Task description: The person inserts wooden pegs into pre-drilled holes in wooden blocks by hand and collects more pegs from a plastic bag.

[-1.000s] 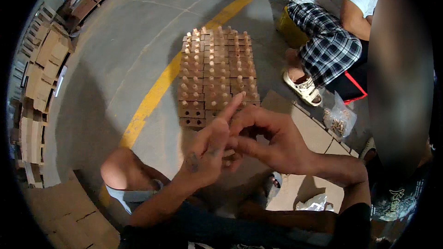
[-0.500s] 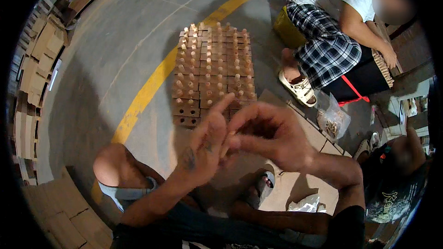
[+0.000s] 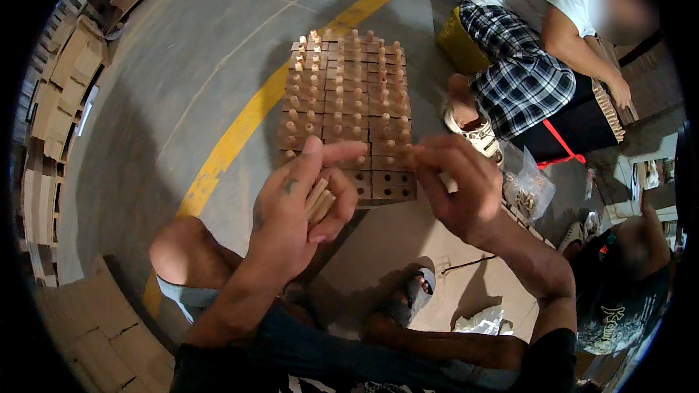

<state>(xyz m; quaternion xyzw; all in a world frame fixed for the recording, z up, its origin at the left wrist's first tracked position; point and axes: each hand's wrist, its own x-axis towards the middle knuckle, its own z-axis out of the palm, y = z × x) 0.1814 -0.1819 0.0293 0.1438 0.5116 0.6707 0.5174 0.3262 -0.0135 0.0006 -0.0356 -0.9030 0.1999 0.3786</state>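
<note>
My left hand (image 3: pixel 298 207) is curled around a small bundle of light wooden dowels (image 3: pixel 318 199), held over the near edge of a grid of wooden blocks (image 3: pixel 348 105) on the floor. Most blocks have short pegs standing in their holes; the nearest blocks (image 3: pixel 386 183) show empty holes. My right hand (image 3: pixel 455 185) hovers just right of the left, fingers bent, pinching what looks like a single dowel at its fingertips above the near right blocks.
A yellow floor line (image 3: pixel 251 113) runs left of the blocks. A seated person in checked shorts (image 3: pixel 520 76) is at the upper right beside a yellow bin (image 3: pixel 459 44) and a clear bag of pegs (image 3: pixel 528 193). Cardboard stacks (image 3: pixel 62 76) line the left. Another person (image 3: pixel 626 276) is at right.
My hands were pressed together over the bundle; now they have separated, the right hand drawing away to the right while the left keeps the dowels.
</note>
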